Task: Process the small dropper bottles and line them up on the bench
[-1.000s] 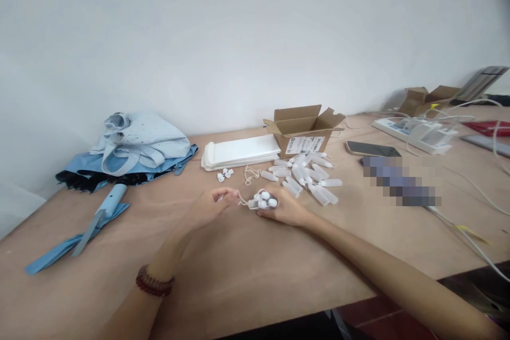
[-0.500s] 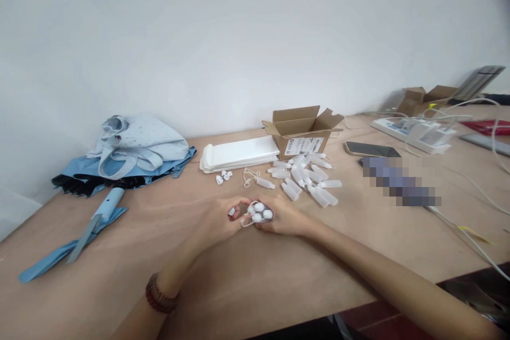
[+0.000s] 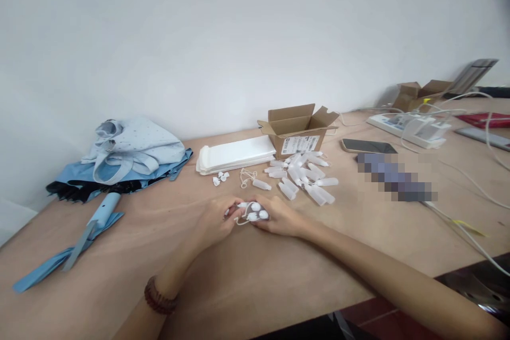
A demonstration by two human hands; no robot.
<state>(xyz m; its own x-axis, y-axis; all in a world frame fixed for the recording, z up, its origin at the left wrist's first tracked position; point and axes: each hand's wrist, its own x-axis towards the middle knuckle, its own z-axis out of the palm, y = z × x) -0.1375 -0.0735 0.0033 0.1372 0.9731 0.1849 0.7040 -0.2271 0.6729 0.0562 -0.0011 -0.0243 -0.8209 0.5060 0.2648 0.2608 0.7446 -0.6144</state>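
Observation:
Over the near middle of the table, my right hand [image 3: 281,216] wraps round a bunch of several small plastic bottles with white caps [image 3: 255,217] pointing up, a thin white cord looping among them. Against the left side of that bunch, my left hand [image 3: 215,219] has its fingers closed on a small white cap [image 3: 241,205]; its palm is partly hidden. Just beyond lie a few loose white caps [image 3: 220,178], a single translucent bottle [image 3: 262,185] with white cords [image 3: 247,175], and a pile of translucent bottles [image 3: 306,172].
A stack of white sleeves [image 3: 239,154] lies beside an open cardboard box [image 3: 298,141]. To the left are a blue umbrella [image 3: 107,210] and a pale cloth bag [image 3: 139,143]. To the right are a phone [image 3: 368,146], a power strip [image 3: 410,130] and trailing cables [image 3: 466,234].
My left fingers have moved right against the bunch in my right hand, and the gap between the hands has closed. The view has shifted slightly.

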